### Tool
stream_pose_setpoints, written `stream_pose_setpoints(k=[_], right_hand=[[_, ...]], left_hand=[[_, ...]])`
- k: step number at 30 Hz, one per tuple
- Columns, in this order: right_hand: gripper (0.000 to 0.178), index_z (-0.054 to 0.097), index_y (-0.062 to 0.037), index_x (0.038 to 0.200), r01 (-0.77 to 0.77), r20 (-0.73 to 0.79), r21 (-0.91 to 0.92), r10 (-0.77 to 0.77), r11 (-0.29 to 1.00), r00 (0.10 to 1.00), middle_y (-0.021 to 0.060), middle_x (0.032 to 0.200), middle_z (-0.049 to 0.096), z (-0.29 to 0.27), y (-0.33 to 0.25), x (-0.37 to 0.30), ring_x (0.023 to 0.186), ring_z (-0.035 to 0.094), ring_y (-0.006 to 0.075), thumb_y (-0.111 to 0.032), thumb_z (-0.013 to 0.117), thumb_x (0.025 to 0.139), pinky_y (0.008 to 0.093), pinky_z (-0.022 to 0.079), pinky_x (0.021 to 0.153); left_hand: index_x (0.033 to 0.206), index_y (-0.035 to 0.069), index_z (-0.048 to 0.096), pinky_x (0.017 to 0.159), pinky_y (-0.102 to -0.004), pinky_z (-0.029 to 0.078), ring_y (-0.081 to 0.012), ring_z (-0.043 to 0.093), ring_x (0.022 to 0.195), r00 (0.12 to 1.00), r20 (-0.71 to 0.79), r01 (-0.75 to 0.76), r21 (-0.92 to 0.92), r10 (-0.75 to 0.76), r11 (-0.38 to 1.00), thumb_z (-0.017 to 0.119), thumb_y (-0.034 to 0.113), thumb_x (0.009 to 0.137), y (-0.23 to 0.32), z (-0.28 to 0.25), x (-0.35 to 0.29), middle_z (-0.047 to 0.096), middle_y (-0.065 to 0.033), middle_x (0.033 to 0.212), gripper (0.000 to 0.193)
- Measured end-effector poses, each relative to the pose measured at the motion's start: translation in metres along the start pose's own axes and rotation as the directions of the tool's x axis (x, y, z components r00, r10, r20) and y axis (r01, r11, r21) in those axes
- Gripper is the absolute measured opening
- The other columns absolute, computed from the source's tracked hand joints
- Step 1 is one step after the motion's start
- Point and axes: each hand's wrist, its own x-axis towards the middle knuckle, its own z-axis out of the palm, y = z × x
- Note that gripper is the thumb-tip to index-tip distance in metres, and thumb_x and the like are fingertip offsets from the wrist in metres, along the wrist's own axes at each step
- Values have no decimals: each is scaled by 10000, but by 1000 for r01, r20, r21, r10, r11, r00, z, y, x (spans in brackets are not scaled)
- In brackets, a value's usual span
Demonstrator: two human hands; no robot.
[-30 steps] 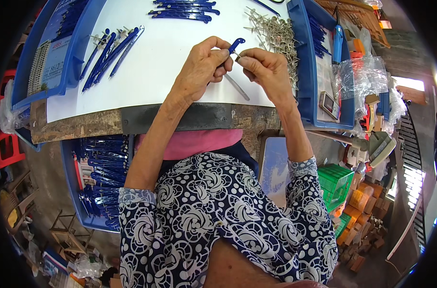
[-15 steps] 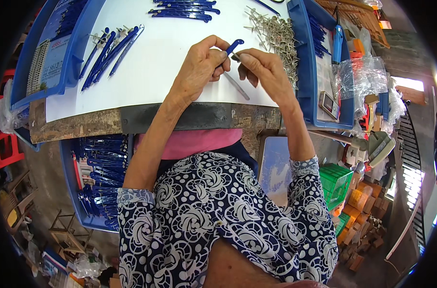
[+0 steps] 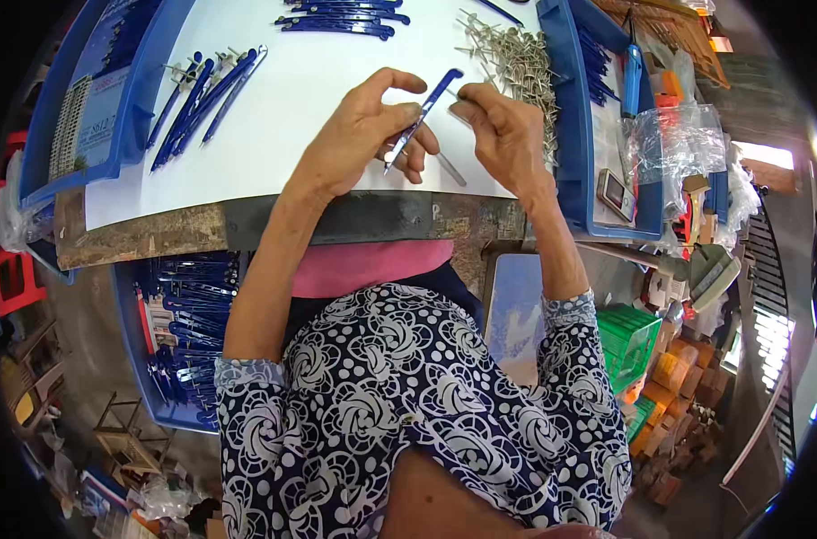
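My left hand [image 3: 368, 126] holds a slim blue strip with a rounded, hooked end [image 3: 440, 90] between thumb and fingers. The strip slants, hooked end up and away, and a shiny tip shows below the thumb. My right hand [image 3: 507, 130] is closed in a pinch just right of the strip's upper end. A thin metal pin seems to stick out from its fingertips toward the strip; its far end is too small to make out. Under the hands, a narrow grey metal strip [image 3: 450, 169] lies on the white sheet [image 3: 291, 135].
Loose metal pins with flat heads [image 3: 521, 67] are heaped right of my hands. Blue strips [image 3: 206, 99] lie left, with more [image 3: 341, 18] at the back. Blue trays [image 3: 134, 117] [image 3: 565, 99] flank the sheet; the right one holds a small device [image 3: 615, 196]. A blue screwdriver [image 3: 632, 76] hangs there.
My hands have drawn apart; the right has moved slightly right, off the strip. The blue strip shows more of its length, and my left fingers have loosened and spread.
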Motion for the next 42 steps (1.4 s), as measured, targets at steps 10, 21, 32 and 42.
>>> stream_pose_setpoints(k=[10,21,32,42], right_hand=[[108,594,14,840,-141,375,251,38,958,926,101,661,598,-9,-35,-1,507,543,165,-76,581,782,261,413,487],[94,602,20,856,20,-45,126,-15,992,999,63,666,595,-18,-12,7,537,509,75,-40,584,786,200,385,475],[87,585,1,843,56,16,32,-57,998,998,112,693,601,-5,-18,2,529,571,205,-14,595,758,263,428,487],[121,577,-20,880,38,4,-16,-38,999,999,109,699,603,-2,-20,2,527,574,203,-45,603,765,264,435,480]], left_hand=[[1211,23,420,428,-151,210,-27,251,502,948,86,-318,196,306,928,417,294,896,30,2,14,641,-96,798,415],[1282,-30,272,467,-176,292,-46,370,510,979,109,-200,323,174,925,451,243,872,7,-3,11,632,-95,723,524],[1157,29,462,461,-170,263,-34,428,507,988,79,-151,255,135,955,488,297,859,21,0,10,614,-70,660,402],[955,7,512,534,-206,421,-81,524,589,986,63,-163,168,155,972,540,174,834,6,-3,12,611,-89,706,208]])
